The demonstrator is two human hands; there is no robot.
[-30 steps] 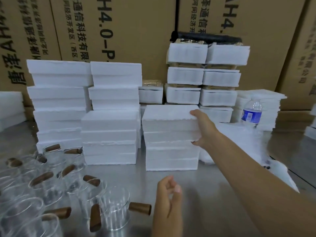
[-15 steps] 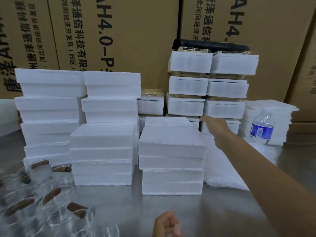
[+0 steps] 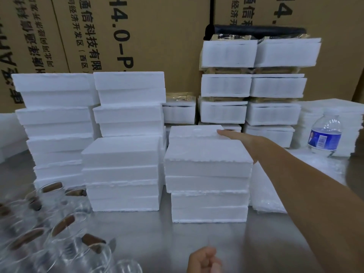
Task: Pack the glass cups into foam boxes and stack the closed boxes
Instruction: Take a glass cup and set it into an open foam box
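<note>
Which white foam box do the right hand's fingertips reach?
The low foam box directly behind the front right stack: the right hand ends at its top right corner. No other box meets the fingertips.

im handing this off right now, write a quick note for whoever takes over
Right hand: fingers straight, tips on the rear foam box behind the front stack.
Left hand: loosely curled, holding nothing, low over the steel table.
Done: closed boxes stand in several stacks.
Left: glass cups at front left, unpacked.
</note>
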